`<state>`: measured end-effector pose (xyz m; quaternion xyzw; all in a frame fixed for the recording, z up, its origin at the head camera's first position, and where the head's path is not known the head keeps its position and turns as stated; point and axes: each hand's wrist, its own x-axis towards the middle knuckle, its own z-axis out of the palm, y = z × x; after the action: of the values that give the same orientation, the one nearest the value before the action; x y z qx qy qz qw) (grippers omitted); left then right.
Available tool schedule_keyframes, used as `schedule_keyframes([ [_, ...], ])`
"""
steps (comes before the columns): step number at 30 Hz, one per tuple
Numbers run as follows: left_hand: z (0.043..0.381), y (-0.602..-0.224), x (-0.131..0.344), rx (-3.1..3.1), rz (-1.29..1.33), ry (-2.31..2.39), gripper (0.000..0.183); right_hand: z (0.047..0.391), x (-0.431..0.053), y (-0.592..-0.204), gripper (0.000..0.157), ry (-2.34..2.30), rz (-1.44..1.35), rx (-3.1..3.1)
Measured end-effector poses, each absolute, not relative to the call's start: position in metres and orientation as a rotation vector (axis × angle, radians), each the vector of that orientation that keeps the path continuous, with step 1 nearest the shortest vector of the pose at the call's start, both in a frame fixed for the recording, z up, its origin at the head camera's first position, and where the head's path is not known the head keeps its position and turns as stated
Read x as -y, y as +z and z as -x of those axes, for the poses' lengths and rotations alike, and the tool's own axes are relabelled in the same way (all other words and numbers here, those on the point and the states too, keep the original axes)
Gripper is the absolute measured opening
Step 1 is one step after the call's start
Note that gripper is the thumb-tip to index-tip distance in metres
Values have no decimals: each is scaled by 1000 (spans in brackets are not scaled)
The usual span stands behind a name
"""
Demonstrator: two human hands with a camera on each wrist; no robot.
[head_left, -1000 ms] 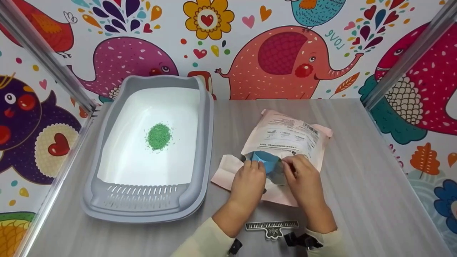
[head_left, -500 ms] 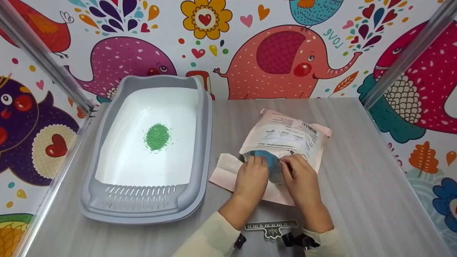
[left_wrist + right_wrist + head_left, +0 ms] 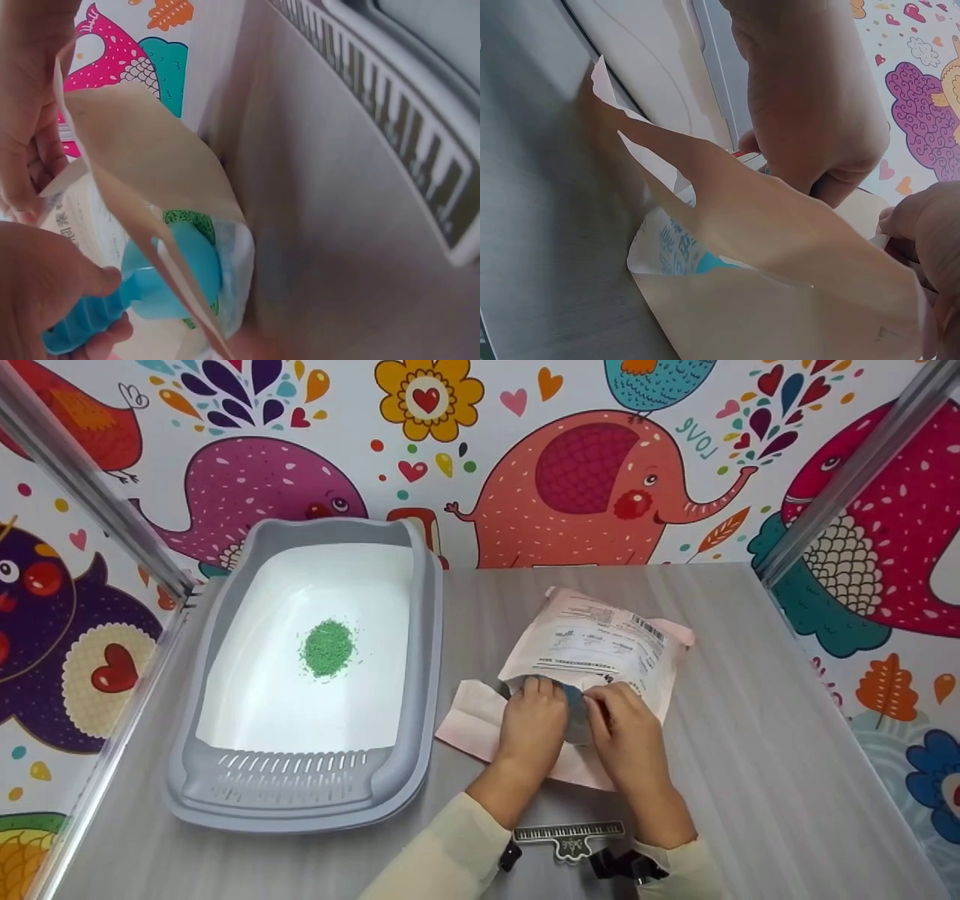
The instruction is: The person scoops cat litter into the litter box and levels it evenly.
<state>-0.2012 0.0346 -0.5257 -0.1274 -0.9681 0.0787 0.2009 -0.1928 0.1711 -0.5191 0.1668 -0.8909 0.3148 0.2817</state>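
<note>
While the piano-key clip (image 3: 568,832) lies nearest, unused, the left hand (image 3: 534,720) curls round the handle of the blue scoop (image 3: 199,259), bowl inside the pink bag (image 3: 600,637); the right hand (image 3: 628,727) pinches the bag's edge, apparently so it gapes; left, the grey litter tray (image 3: 425,645) contains green pellets (image 3: 328,648)

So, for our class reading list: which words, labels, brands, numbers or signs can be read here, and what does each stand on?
"LOVE": in mirror writing, on the patterned wall.
Printed label and barcode on the pink bag: too small and blurred to read.
Blue print on white packaging in the bag's opening: too blurred to read.
Marks on the metal clip: too small to read.
No brand or number is legible.
</note>
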Motion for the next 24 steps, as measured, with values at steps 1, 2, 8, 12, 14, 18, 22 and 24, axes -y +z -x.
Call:
schedule_keyframes([
  [1,202,-526,-35,2709,357,222,20,193,-171,-519,9,845,-447,2387],
  [2,203,-526,-35,2713,359,225,20,193,-170,-519,8,846,-447,2388],
  [8,206,-526,-36,2729,349,220,20,193,-169,-519,8,850,-446,2396],
  [12,208,-529,-37,2721,326,195,19,193,-168,-520,8,842,-449,2403],
  [14,209,-529,-37,2721,321,177,18,193,-169,-521,8,838,-449,2407],
  [18,210,-530,-38,2723,310,142,17,193,-169,-522,8,834,-446,2414],
  [22,211,-530,-38,2717,303,110,17,193,-169,-521,9,840,-441,2417],
  [24,211,-530,-38,2725,303,94,17,193,-169,-521,9,845,-440,2417],
])
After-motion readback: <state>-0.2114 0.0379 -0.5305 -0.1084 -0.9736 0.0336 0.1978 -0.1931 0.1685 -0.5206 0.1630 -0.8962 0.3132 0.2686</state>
